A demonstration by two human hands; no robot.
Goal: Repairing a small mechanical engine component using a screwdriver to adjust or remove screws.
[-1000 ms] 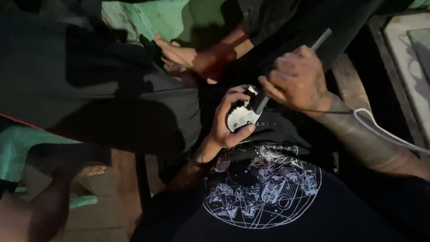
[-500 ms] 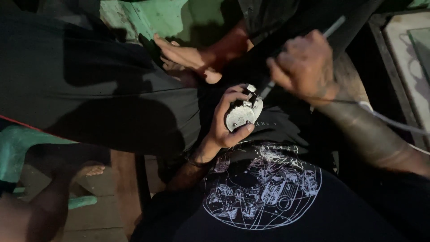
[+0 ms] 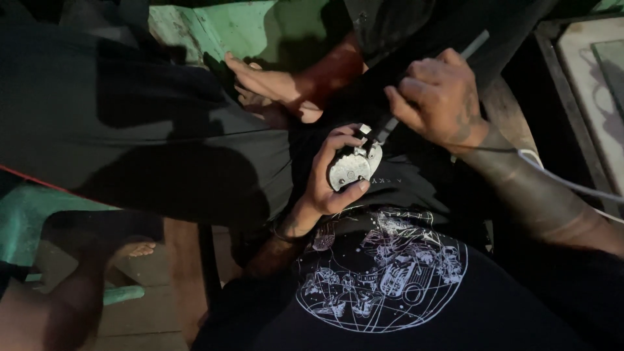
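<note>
At centre frame: I see a small round grey metal part (image 3: 351, 169) cupped close against the black printed T-shirt (image 3: 383, 279).
Left hand (image 3: 328, 179): fingers curled round the metal part, thumb pressed along its lower edge — a firm hold, the face turned up toward me.
Right hand (image 3: 437, 97): closed in a fist on a slim grey-handled tool (image 3: 426, 81), its dark tip touching the top edge of the part.
Step in hand: I judge it to be working at a fastener or seam on the part's upper rim — the tip is already seated there.
Next move calls for: a steady left grip and a controlled turn or pry from the right wrist, so the tip doesn't slip toward the thumb.
Nearby: another person's hand (image 3: 263, 81) rests beyond on dark cloth; a white cable (image 3: 565, 182) trails past the right forearm.
Light: dim, so I can't make out the tip's shape.
</note>
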